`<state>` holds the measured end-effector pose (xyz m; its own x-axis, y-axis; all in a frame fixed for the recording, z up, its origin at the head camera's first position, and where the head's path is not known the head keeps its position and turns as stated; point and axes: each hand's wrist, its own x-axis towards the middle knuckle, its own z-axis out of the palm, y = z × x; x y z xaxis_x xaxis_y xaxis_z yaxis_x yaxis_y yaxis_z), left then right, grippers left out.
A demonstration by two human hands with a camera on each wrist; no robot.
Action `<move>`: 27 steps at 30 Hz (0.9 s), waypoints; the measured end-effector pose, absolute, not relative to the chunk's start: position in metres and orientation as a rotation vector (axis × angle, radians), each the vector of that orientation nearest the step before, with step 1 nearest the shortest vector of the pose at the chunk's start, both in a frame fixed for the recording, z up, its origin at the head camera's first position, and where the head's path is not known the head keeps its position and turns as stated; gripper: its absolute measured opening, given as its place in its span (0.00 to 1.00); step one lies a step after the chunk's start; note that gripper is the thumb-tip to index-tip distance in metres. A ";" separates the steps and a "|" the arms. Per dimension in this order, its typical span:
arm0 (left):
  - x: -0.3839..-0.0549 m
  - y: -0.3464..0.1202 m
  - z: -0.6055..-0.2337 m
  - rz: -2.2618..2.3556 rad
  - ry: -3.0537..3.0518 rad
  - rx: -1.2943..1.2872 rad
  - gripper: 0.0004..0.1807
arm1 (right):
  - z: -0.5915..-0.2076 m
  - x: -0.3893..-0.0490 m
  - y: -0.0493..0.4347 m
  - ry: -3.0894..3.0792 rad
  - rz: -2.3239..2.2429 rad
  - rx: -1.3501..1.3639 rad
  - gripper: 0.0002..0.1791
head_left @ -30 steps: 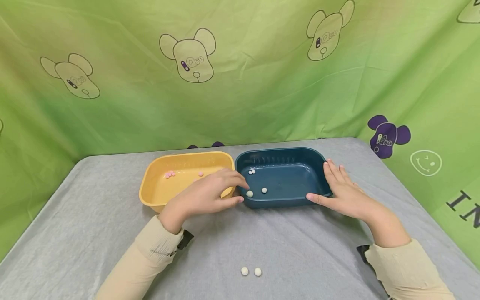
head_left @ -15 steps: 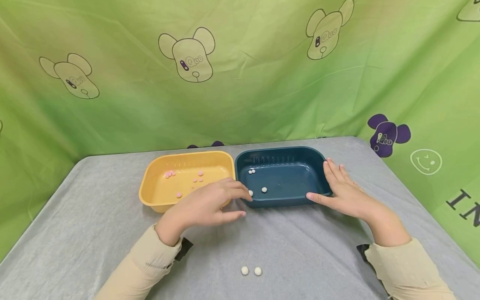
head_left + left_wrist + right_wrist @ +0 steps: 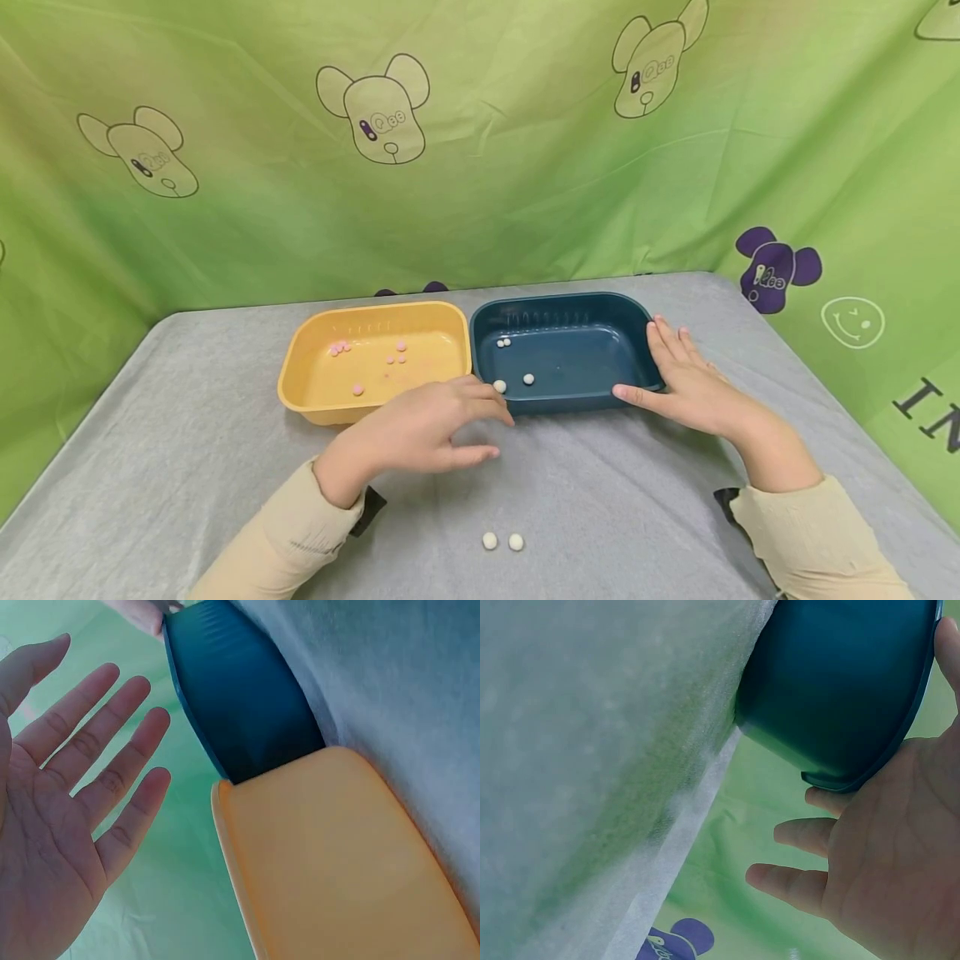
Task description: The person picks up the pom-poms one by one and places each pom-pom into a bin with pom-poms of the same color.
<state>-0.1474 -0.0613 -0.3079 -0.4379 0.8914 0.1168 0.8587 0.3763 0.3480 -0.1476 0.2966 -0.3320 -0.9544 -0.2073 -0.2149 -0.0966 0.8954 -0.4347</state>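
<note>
My left hand [image 3: 431, 425] hovers in front of the two basins, fingers spread and holding nothing; the left wrist view shows its bare palm [image 3: 45, 847]. Behind it stands a yellow basin [image 3: 307, 400] with several small pink balls [image 3: 357, 390] inside. To the right, side by side with it, is a dark blue basin [image 3: 570, 406]. Several white balls [image 3: 528, 379] lie in its left part. My right hand [image 3: 690, 387] rests against the blue basin's right end, thumb at the front rim and fingers straight along the side. Two white balls [image 3: 502, 542] lie on the cloth near the front.
A grey cloth [image 3: 187, 467] covers the table. Behind and at the sides hangs a green curtain [image 3: 510, 167] with printed mouse heads. The table's back edge runs just beyond the basins.
My left hand has drawn back from the blue basin's left corner toward the front, uncovering more pink balls in the yellow basin. The right hand has stayed in place.
</note>
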 end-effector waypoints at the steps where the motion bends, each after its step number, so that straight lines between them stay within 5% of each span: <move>1: -0.146 -0.061 -0.309 0.540 2.526 1.620 0.15 | -0.332 -0.148 0.296 2.805 -0.623 -0.228 0.64; 27: -0.123 -0.045 -0.320 0.329 2.311 1.757 0.14 | -0.332 -0.149 0.298 2.809 -0.600 -0.237 0.63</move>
